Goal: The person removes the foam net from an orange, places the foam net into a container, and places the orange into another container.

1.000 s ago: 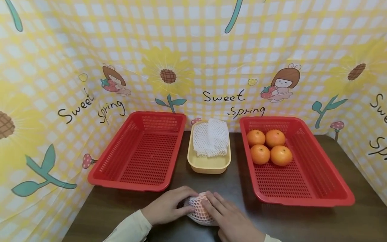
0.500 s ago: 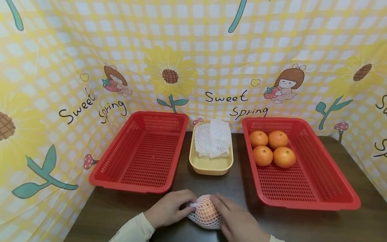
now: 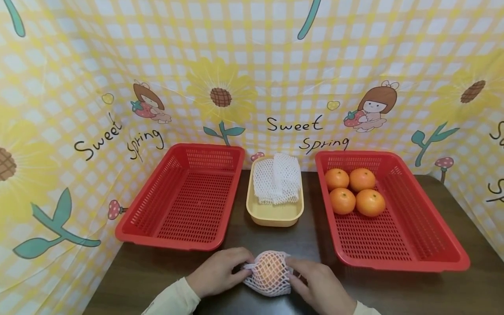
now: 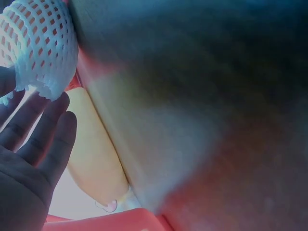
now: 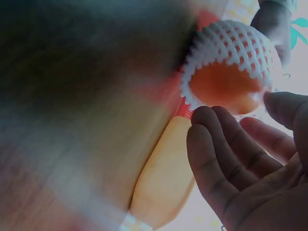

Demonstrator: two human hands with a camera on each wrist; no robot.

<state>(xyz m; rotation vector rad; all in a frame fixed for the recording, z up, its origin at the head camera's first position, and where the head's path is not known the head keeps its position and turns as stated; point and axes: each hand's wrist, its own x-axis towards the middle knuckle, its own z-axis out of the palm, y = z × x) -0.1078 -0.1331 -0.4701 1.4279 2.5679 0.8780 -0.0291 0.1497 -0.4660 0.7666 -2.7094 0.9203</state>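
Note:
An orange (image 5: 221,89) sits inside a white foam fruit net (image 3: 271,275) on the dark table, near its front edge. In the right wrist view the net's mouth leaves part of the peel bare. My left hand (image 3: 222,272) pinches the gathered left end of the net between thumb and forefinger. On the other side, my right hand (image 3: 320,282) holds the net's open rim with thumb and fingertips, close against the fruit. The left wrist view shows the other left fingers (image 4: 57,139) spread beneath the net.
A red basket (image 3: 169,243) with nothing in it stands at the left. At the right, another red basket (image 3: 397,264) holds several oranges (image 3: 370,202). Between them a cream tray (image 3: 275,218) contains folded white foam nets (image 3: 277,179). A patterned cloth (image 3: 275,78) hangs behind.
My right hand has drawn back from over the fruit to the net's right rim, uncovering more of the netted orange. The left hand stays at the left end.

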